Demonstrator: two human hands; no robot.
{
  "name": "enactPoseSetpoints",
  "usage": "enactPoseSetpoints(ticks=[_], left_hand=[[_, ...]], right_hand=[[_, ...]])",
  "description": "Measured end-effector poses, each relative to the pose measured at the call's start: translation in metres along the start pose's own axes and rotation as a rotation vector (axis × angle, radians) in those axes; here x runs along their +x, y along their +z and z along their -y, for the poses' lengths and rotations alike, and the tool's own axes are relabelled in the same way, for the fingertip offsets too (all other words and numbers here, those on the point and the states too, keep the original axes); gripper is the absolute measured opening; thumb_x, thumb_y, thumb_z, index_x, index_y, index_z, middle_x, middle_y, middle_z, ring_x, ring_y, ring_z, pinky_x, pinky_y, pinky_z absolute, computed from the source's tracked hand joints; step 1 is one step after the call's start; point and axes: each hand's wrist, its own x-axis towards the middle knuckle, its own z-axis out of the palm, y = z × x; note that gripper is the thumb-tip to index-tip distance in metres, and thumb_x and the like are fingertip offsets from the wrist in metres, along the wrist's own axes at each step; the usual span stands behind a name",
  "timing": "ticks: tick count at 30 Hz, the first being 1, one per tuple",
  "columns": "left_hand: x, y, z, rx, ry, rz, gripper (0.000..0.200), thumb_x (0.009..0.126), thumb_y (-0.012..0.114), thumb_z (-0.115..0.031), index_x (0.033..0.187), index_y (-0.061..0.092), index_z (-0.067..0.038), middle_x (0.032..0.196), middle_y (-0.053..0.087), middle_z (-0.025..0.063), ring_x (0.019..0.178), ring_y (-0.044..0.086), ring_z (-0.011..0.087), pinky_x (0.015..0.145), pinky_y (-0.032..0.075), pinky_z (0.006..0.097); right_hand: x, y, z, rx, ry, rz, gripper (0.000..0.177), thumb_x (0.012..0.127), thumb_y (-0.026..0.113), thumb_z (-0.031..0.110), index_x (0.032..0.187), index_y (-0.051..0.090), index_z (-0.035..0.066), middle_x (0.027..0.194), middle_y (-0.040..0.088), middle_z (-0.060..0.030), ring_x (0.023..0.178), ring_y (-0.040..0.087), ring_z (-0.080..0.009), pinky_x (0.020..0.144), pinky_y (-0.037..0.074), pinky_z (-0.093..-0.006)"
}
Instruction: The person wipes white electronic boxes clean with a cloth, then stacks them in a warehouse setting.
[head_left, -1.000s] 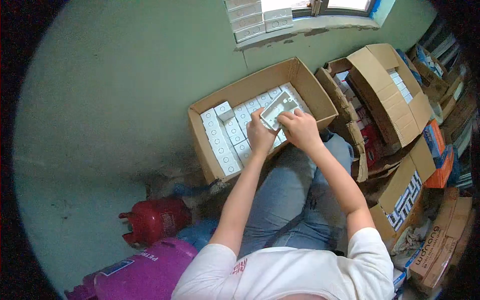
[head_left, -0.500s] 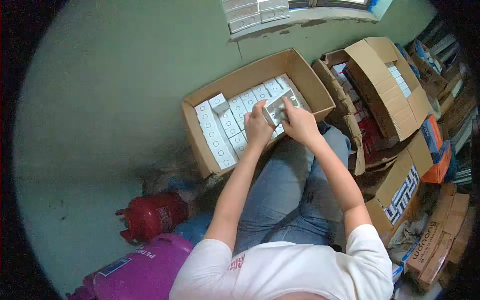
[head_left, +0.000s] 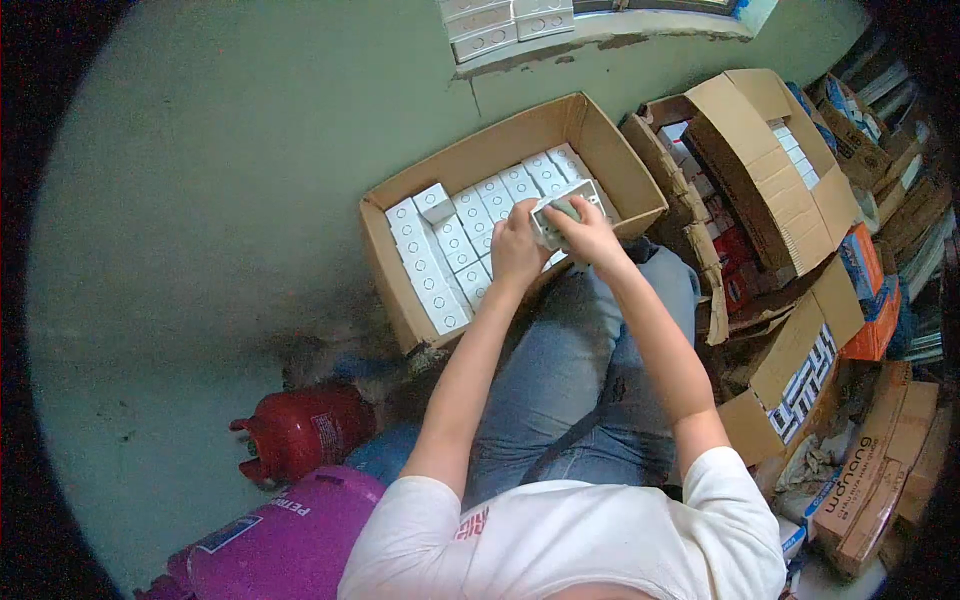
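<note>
A white open-faced plastic box (head_left: 572, 200) is held up over the near edge of a cardboard carton (head_left: 480, 150). My left hand (head_left: 517, 248) grips it at its left side, the fingers wrapped round the edge. My right hand (head_left: 590, 235) reaches its fingers into the box's open face from the right; the fingertips are partly hidden inside. Below, rows of similar white boxes with round marks (head_left: 428, 270) fill much of the carton. One white box (head_left: 434, 203) sits raised above the others near the left end.
Open cardboard boxes (head_left: 760, 180) stand to the right, with an orange box (head_left: 873, 325) beyond. A red cylinder (head_left: 305, 430) and a purple cylinder (head_left: 280, 540) are at lower left. White boxes (head_left: 485, 30) are stacked on the window sill.
The white box in my hands has turned and tilted a little. My right hand has shifted slightly up and left, its fingers now more bent into the box.
</note>
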Motion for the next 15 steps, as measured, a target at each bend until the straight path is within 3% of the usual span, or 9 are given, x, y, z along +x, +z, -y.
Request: enactPoseSetpoints(ticks=[1,5,8,11,14,15], left_hand=[[0.0,0.001,0.002,-0.019,0.015,0.005,0.073,0.062,0.086,-0.028,0.118,0.042,-0.012,0.101,0.065,0.0154,0.089,0.063,0.0381,0.077,0.048,0.0473],[0.005,0.003,0.0,-0.036,0.039,0.052,0.07,0.063,0.085,-0.029,0.115,0.042,-0.012,0.095,0.066,0.0162,0.089,0.063,0.0399,0.075,0.049,0.0478],[0.006,0.004,-0.001,-0.031,0.056,0.076,0.065,0.065,0.084,-0.029,0.113,0.044,-0.013,0.09,0.067,0.016,0.086,0.064,0.0408,0.074,0.049,0.0477],[0.004,0.006,0.002,0.015,-0.018,0.128,0.06,0.066,0.082,-0.027,0.112,0.045,-0.014,0.087,0.067,0.0156,0.082,0.064,0.0404,0.074,0.049,0.0473],[0.001,-0.002,-0.003,0.058,-0.043,0.163,0.05,0.072,0.075,-0.024,0.111,0.045,-0.013,0.092,0.066,0.014,0.082,0.064,0.0362,0.073,0.047,0.0444],[0.003,-0.004,-0.005,0.063,-0.032,0.162,0.045,0.075,0.071,-0.022,0.11,0.045,-0.012,0.095,0.066,0.0132,0.082,0.064,0.0343,0.073,0.045,0.0431]], right_hand=[[-0.003,0.0,0.005,0.196,0.107,0.047,0.043,0.084,0.068,0.033,0.109,0.057,0.0,0.094,0.065,-0.0095,0.082,0.061,-0.0141,0.069,0.05,-0.0282],[0.0,-0.013,-0.002,0.38,0.236,0.087,0.039,0.086,0.067,0.03,0.112,0.054,0.004,0.095,0.063,-0.006,0.084,0.06,-0.013,0.071,0.049,-0.0251],[-0.002,-0.013,-0.007,0.368,0.316,0.018,0.035,0.087,0.065,0.028,0.109,0.053,0.004,0.093,0.064,-0.0093,0.085,0.062,-0.0175,0.073,0.049,-0.0308],[0.0,-0.014,-0.027,-0.11,-0.205,0.012,0.034,0.089,0.062,0.026,0.109,0.049,0.003,0.09,0.063,-0.0166,0.087,0.062,-0.026,0.075,0.048,-0.0373],[0.006,-0.017,-0.037,-0.264,-0.333,0.046,0.027,0.094,0.056,0.027,0.107,0.045,0.007,0.086,0.059,-0.0083,0.077,0.056,-0.0152,0.066,0.045,-0.0271],[0.003,-0.021,-0.031,-0.226,-0.288,0.106,0.026,0.094,0.055,0.025,0.108,0.045,0.007,0.088,0.059,-0.0116,0.079,0.056,-0.0159,0.069,0.046,-0.0308]])
